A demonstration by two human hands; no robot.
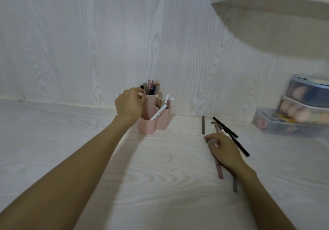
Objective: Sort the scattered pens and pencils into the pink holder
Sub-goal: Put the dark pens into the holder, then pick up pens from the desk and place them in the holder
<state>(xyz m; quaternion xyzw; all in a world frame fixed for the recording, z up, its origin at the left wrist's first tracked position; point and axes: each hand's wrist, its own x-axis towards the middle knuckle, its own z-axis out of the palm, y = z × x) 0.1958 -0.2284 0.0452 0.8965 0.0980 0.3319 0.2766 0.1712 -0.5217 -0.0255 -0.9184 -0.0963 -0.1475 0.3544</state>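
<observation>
One pink holder [154, 121] stands on the white desk [89, 158], near the wall [89, 42], roughly centre frame. It has stepped compartments: the tall back one is packed with pens [151, 88], too crowded to count. The middle one holds about four sticks. A white marker [159, 110] leans out of the low front compartment, tip toward 1 o'clock.

Left hand [129, 103] is at the holder's 9 o'clock side, fingers curled against the tall compartment's rim and touching the pen tops; cannot tell if it pinches a pen or just the rim.

Right hand [223, 149] sits at 4 o'clock from the holder, over the loose pile. Fingers are bent, thumb and forefinger closing on a thin white pencil [211, 129]; grip partly hidden.

Loose items, counted: one brown pencil [203, 125] lying alone at 3 o'clock of the holder, apart from the pile; two black pens [225, 127] crossing at 1 o'clock of the right hand; one long mauve pen [219, 169] running under the hand toward 6 o'clock; one grey pen [235, 185] poking out below the wrist. Others in the pile are hidden by the hand.

At 3 o'clock, frame edge: stacked clear boxes [292, 121], blurred, with sponges [295, 114] inside. One white shelf [267, 0] at 1 o'clock, overhead.
</observation>
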